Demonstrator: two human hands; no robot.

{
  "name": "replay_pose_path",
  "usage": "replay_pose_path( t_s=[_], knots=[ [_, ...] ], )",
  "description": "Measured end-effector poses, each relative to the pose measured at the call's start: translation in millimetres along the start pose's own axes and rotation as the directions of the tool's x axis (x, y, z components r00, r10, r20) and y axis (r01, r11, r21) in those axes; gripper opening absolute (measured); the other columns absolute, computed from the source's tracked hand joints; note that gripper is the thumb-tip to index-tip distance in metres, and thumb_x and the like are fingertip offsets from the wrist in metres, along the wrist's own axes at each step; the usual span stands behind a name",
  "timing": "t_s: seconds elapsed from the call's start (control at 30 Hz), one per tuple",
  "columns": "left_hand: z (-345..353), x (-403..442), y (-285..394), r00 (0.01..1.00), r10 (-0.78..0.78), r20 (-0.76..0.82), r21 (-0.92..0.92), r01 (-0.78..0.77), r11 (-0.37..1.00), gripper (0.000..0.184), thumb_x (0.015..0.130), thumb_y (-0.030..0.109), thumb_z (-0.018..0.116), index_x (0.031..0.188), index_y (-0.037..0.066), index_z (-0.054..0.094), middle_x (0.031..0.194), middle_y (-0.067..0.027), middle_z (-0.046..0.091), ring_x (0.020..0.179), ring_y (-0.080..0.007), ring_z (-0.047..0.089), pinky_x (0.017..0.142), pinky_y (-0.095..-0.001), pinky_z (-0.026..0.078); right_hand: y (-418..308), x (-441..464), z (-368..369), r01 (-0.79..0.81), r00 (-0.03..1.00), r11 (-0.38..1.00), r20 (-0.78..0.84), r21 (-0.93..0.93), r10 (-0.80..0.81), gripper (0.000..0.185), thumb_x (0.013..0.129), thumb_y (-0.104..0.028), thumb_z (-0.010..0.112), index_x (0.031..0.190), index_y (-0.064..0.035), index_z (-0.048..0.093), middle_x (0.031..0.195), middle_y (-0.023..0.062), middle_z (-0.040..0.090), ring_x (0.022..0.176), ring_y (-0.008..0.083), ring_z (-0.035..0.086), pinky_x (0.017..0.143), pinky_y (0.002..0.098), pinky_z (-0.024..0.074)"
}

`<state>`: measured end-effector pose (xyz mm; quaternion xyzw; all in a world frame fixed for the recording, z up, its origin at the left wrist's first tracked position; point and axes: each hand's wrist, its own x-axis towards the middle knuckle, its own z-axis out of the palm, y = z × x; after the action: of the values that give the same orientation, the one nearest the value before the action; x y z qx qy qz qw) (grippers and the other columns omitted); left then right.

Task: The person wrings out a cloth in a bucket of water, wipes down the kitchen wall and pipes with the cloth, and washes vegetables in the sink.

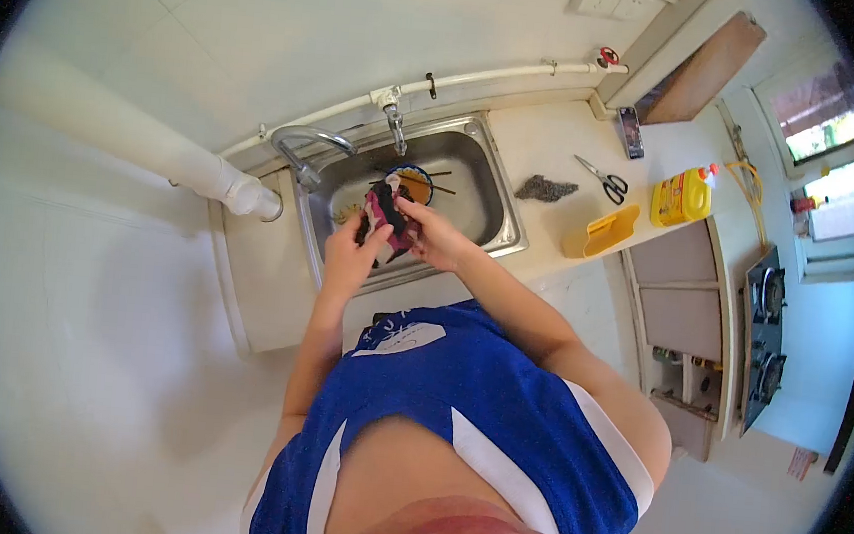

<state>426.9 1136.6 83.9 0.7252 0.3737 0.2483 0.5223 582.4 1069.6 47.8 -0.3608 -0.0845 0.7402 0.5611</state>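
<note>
Clutching crumpled cloth (388, 210) above rectangular steel sink (477, 199).

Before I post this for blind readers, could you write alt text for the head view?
A person's left hand and right hand hold a crumpled pink-and-black cloth over a steel sink with a bowl in it. On the counter to the right are scissors, a yellow jug and a phone.

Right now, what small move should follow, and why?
Perhaps shift the crumpled pink-and-black bundle rightward over the silver metal sink's bare side: the left hand and right hand hold it, and it partly hides the round blue-rimmed bowl.
</note>
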Motion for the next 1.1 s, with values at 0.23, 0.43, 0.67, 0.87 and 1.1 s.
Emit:
replay_pose_path(
  t_s=[0.23, 0.43, 0.67, 0.87, 1.1],
  knots=[
    [-19, -21, -29, 0.958, -0.113, -0.265, -0.139, 0.078, 0.987, 0.037, 0.081, 0.013, 0.061, 0.116, 0.007, 0.051, 0.107, -0.0062, 0.057, 0.088, -0.0139, 0.056, 0.067, -0.0257, 0.045, -81, 11, -127, 0.459, 0.881, 0.833, -0.277, 0.309, -0.383, 0.019, 0.083, -0.025, 0.051, 0.091, -0.0101, 0.060, 0.084, 0.0021, 0.061, 0.068, 0.0131, 0.057, 0.055, 0.0233, 0.0478],
    [-50, -87, -73, 0.737, -0.528, -0.421, -0.416, 0.360, 0.835, 0.035, 0.083, 0.015, 0.058, 0.117, 0.009, 0.050, 0.104, -0.0044, 0.058, 0.088, -0.0139, 0.056, 0.069, -0.0258, 0.047, -214, 11, -185, 0.689, 0.725, 0.614, -0.387, 0.386, -0.570, 0.041, 0.085, -0.035, 0.044, 0.119, -0.0121, 0.050, 0.120, 0.0088, 0.052, 0.113, 0.0281, 0.047, 0.099, 0.0474, 0.0326],
    [-34, -105, -66, 0.589, -0.663, -0.462, -0.560, 0.386, 0.733, 0.032, 0.085, 0.017, 0.057, 0.116, 0.010, 0.051, 0.106, -0.0053, 0.059, 0.090, -0.0142, 0.056, 0.071, -0.0274, 0.047, -228, 125, -156, 0.812, 0.547, 0.559, -0.551, 0.167, -0.630, 0.031, 0.086, -0.039, 0.046, 0.101, -0.0132, 0.055, 0.095, 0.0007, 0.059, 0.088, 0.0193, 0.054, 0.081, 0.0343, 0.0433],
    [-28, -59, -52, 0.700, -0.611, -0.371, -0.491, 0.410, 0.768, 0.033, 0.085, 0.017, 0.056, 0.117, 0.010, 0.050, 0.105, -0.0055, 0.059, 0.090, -0.0140, 0.056, 0.073, -0.0272, 0.046, -170, 171, -87, 0.627, 0.690, 0.756, -0.584, 0.187, -0.427, 0.027, 0.085, -0.033, 0.053, 0.103, -0.0140, 0.054, 0.091, 0.0000, 0.059, 0.078, 0.0158, 0.056, 0.070, 0.0313, 0.0448],
    [-22, -27, -46, 0.825, -0.495, -0.273, -0.417, 0.363, 0.834, 0.034, 0.086, 0.016, 0.056, 0.118, 0.009, 0.049, 0.105, -0.0056, 0.059, 0.088, -0.0141, 0.056, 0.073, -0.0269, 0.047, -178, 149, -122, 0.429, 0.644, 0.834, -0.530, -0.347, -0.552, 0.034, 0.085, -0.030, 0.057, 0.107, -0.0053, 0.053, 0.095, 0.0043, 0.060, 0.081, 0.0158, 0.058, 0.069, 0.0316, 0.0473]
  ],
)
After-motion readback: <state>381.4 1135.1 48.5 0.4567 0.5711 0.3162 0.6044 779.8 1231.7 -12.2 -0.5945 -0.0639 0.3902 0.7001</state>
